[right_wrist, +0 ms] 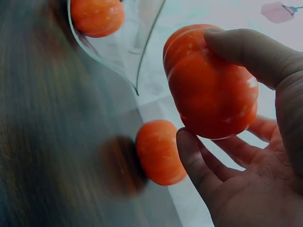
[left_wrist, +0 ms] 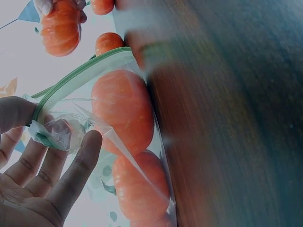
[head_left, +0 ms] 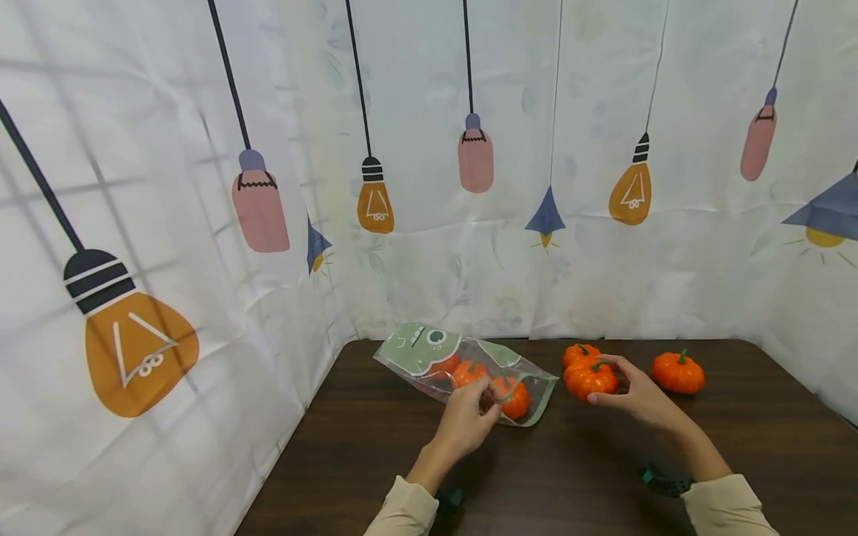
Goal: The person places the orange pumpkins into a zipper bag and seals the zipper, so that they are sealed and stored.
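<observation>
My left hand (head_left: 465,418) pinches the green-edged rim of a clear zip bag (left_wrist: 75,80) between thumb and fingers, and the bag's mouth gapes toward the right. Several small orange pumpkins (left_wrist: 123,111) lie inside the bag, behind its clear plastic. In my right hand (head_left: 637,394) is another orange pumpkin (right_wrist: 210,82), gripped by thumb and fingertips and held up off the table, right of the bag's mouth. Behind the held one, a loose pumpkin (head_left: 578,353) is partly hidden in the head view.
One more pumpkin (head_left: 678,372) sits on the dark wood table (head_left: 563,476) to the right of my right hand. A white curtain (head_left: 429,275) printed with lamps hangs along the table's back and left. The bag's closed end bears a green cartoon face (head_left: 422,346).
</observation>
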`<act>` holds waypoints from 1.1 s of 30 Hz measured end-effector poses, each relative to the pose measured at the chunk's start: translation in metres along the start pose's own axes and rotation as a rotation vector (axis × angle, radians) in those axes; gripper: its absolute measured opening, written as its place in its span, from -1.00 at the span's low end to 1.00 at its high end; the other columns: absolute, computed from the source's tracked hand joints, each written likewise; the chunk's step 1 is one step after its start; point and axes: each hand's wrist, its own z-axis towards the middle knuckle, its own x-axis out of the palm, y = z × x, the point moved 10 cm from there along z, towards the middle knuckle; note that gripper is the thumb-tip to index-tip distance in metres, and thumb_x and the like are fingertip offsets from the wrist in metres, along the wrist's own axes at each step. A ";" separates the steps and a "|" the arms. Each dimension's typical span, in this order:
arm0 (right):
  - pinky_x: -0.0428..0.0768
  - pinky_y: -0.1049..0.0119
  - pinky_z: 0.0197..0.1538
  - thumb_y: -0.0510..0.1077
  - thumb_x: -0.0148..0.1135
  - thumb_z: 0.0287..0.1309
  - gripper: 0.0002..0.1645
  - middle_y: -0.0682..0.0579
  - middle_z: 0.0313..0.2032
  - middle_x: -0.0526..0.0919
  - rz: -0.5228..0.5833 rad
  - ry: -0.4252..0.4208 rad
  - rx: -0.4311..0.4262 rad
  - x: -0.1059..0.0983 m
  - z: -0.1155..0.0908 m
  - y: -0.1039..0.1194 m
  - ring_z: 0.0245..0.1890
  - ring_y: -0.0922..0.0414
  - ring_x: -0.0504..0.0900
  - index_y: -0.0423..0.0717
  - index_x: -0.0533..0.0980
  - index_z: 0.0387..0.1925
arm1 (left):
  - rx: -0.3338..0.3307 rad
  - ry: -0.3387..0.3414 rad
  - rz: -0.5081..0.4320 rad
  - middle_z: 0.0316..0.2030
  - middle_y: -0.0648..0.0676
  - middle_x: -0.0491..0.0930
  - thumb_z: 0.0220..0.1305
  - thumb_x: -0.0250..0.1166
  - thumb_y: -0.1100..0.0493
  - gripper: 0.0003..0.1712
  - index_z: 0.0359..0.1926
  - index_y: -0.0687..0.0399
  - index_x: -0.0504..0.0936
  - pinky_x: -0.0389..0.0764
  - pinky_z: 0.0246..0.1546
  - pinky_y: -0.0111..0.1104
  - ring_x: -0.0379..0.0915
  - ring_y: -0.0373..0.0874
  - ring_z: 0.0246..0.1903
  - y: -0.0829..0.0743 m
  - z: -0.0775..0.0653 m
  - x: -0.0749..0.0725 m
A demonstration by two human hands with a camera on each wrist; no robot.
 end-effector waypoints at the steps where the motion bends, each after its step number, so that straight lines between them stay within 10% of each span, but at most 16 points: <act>1: 0.63 0.20 -0.07 0.00 0.38 0.25 -0.03 -0.41 0.32 0.36 0.004 0.009 -0.001 0.003 0.000 0.000 0.17 -0.22 0.50 -0.23 0.11 0.50 | 0.000 0.000 0.002 -0.45 -0.06 0.66 0.18 0.38 0.31 -0.85 -0.32 -0.02 0.59 0.54 -0.36 -0.56 0.45 -0.43 -0.47 0.000 0.000 0.000; 19: 0.60 0.11 0.04 0.04 0.43 0.18 -0.08 -0.31 0.26 0.47 -0.020 0.144 -0.020 0.047 0.011 -0.002 0.14 -0.13 0.54 -0.17 0.22 0.44 | -0.008 0.007 0.010 -0.45 -0.05 0.66 0.18 0.39 0.30 -0.85 -0.32 -0.02 0.59 0.54 -0.34 -0.55 0.50 -0.33 -0.46 0.000 0.000 -0.001; 33: 0.56 -0.07 0.14 0.18 0.48 0.12 -0.01 -0.33 0.29 0.45 -0.119 0.057 0.046 0.066 0.016 -0.005 0.13 -0.12 0.57 -0.15 0.23 0.41 | -0.010 0.003 0.019 -0.45 -0.05 0.66 0.18 0.39 0.30 -0.85 -0.32 -0.03 0.59 0.53 -0.35 -0.55 0.49 -0.33 -0.47 -0.001 0.000 -0.001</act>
